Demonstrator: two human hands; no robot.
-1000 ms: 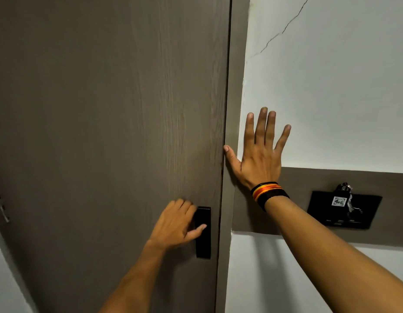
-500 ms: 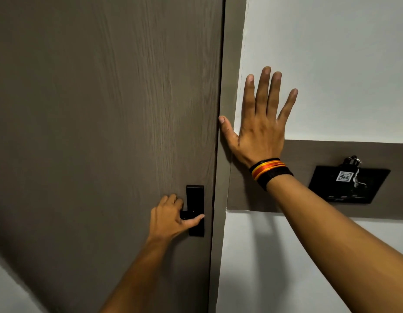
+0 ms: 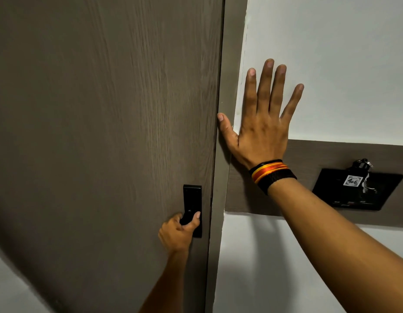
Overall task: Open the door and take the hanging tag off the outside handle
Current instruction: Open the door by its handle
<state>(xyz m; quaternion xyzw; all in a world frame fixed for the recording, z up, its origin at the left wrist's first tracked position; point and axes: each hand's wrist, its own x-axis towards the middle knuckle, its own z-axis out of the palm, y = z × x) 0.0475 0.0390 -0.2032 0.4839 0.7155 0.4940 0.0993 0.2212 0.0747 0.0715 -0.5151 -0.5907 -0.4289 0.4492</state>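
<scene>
A grey-brown wood-grain door (image 3: 105, 132) fills the left of the view and sits shut in its frame (image 3: 221, 199). Its black handle (image 3: 189, 216) juts from a black plate (image 3: 192, 195) near the door's right edge. My left hand (image 3: 176, 233) is closed around the handle, thumb on top. My right hand (image 3: 261, 123) lies flat on the white wall beside the frame, fingers spread, thumb touching the frame. It wears a black, orange and yellow wristband. The hanging tag and the outside handle are hidden behind the door.
A brown panel strip (image 3: 331, 154) runs across the white wall at the right. On it sits a black card-holder switch (image 3: 358, 190) with a key and a small numbered label. White wall shows at the bottom left corner (image 3: 10, 290).
My left hand has gone from resting beside the handle to curling around it. The right hand stays flat on the wall. The head view has shifted slightly.
</scene>
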